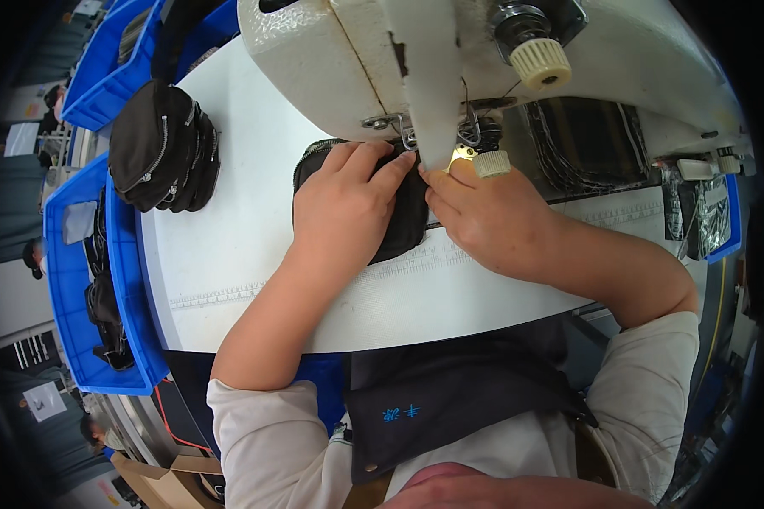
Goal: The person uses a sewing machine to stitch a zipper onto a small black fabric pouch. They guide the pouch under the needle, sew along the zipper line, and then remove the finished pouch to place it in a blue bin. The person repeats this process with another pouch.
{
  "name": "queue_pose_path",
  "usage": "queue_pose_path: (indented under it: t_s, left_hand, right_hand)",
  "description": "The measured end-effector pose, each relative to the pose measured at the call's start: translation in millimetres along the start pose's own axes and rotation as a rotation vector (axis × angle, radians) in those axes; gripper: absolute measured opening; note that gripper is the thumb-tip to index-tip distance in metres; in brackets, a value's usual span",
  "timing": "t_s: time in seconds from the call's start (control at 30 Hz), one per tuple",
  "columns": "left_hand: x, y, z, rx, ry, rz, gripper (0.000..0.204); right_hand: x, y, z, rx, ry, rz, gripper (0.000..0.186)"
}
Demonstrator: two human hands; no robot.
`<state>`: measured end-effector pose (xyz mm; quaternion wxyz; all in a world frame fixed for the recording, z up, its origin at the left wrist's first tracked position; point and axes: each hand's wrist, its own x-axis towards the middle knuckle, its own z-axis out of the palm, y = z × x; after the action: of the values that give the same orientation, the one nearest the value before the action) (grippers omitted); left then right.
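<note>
A black zipped pouch (pixel 403 222) is seen at the centre of a white counter (pixel 246 212), pressed flat under both hands, directly below the needle area of a cream sewing machine (pixel 450 51) that fills the frame from 12 to 2 o'clock. The left hand (pixel 348 204) is laid palm-down on the pouch, fingers extended and pressing, not curled around it. The right hand (pixel 484 216) is set just beside it at 3 o'clock of the pouch, its fingers (pixel 437 182) bent and pinching the pouch's edge near the presser foot.

At 9 o'clock a blue plastic bin (pixel 64 314) is seen hanging off the counter's edge, with dark straps or fabric pieces inside. A second blue bin (pixel 102 76) is placed at 10 o'clock; its contents cannot be made out. Between them, a stack of black pouches (pixel 163 148) is piled on the counter. At 3 o'clock dark stitched fabric pieces (pixel 581 144) are laid behind the machine. A cardboard box (pixel 165 483) is seen on the floor at 7 o'clock.
</note>
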<state>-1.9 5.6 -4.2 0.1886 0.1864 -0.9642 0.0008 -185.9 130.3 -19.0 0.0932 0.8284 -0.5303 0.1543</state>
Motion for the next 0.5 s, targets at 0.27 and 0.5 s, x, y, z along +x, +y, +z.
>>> queue_pose_path:
  t_s: [0.27,0.5]
  left_hand:
    - [2,-4,1,-0.019,0.006,-0.011,0.04]
    - [0,-12,-2,-0.244,0.017,0.059,0.038]
  right_hand:
    - [-3,5,7,-0.046,0.005,-0.013,0.019]
    - [0,6,6,0.07,0.008,0.129,0.016]
